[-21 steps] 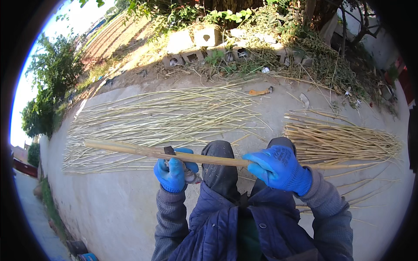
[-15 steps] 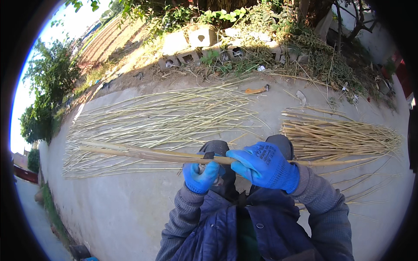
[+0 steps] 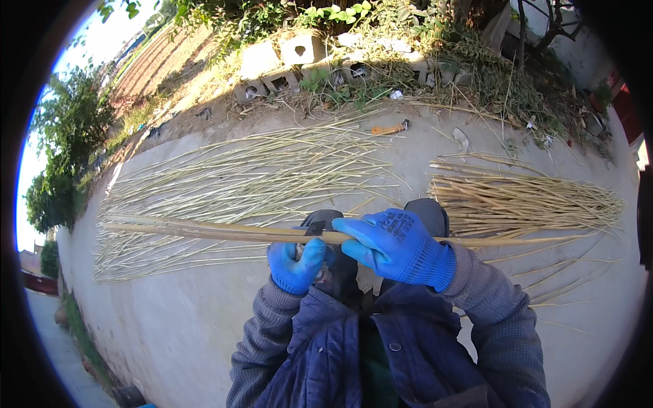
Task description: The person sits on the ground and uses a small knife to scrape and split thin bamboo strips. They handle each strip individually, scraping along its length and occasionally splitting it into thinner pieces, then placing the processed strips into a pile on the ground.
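A long pale cane stalk lies crosswise in front of my knees, parted into two strips toward its left end. My right hand, in a blue glove, is closed around the stalk from above, thumb and fingers pressed on it. Just left of it, my left hand, also gloved in blue, is closed with its thumb up beneath the stalk. It grips a small knife, mostly hidden by the fingers, whose dark blade meets the stalk where the strips part. The stalk's thin end runs right, past my right wrist.
Pale split strips lie spread on the concrete at the left. A bundle of browner stalks lies at the right, several loose ones nearer me. Beyond are an orange-handled tool, hollow blocks and dry brush.
The whole view has shifted slightly, so the ground sits higher and farther left. Both hands keep nearly the same hold on stalk and knife; the blade shows less now.
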A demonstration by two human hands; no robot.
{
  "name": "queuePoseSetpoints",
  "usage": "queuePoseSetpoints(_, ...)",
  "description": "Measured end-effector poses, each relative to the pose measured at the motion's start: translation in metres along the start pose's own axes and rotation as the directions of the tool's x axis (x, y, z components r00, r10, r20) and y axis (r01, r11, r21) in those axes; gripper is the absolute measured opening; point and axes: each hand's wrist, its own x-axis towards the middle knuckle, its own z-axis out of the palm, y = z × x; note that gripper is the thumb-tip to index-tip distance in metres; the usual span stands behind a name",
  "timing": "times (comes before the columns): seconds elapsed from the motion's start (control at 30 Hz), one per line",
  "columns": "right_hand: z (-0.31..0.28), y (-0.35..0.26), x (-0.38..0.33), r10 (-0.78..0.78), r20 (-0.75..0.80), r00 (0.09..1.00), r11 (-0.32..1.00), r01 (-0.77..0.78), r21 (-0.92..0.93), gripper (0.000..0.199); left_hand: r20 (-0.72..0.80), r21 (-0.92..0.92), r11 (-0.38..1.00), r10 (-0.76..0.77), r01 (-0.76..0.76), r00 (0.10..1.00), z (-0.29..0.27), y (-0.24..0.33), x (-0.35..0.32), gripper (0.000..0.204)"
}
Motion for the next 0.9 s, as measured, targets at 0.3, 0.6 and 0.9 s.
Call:
queuePoseSetpoints(0.3,0.001,0.0,-0.006,-0.055,-0.094,0.994,0.996,0.062,0.065,0.031,-0.008,-0.051,0.991,0.123,-0.124,0.992,0.013,-0.007,0.001,0.045)
queuePoseSetpoints(0.6,-0.003,-0.006,-0.003,-0.052,-0.071,0.996,0.999,0.053,0.012,0.023,-0.022,-0.197,0.98,0.036,-0.039,0.999,0.014,0.005,-0.002,0.062)
queuePoseSetpoints(0.9,0.0,-0.011,-0.009,-0.058,-0.051,0.997,0.997,0.06,0.04,0.021,0.086,-0.328,0.943,-0.026,0.053,0.996,0.027,-0.014,-0.022,0.061)
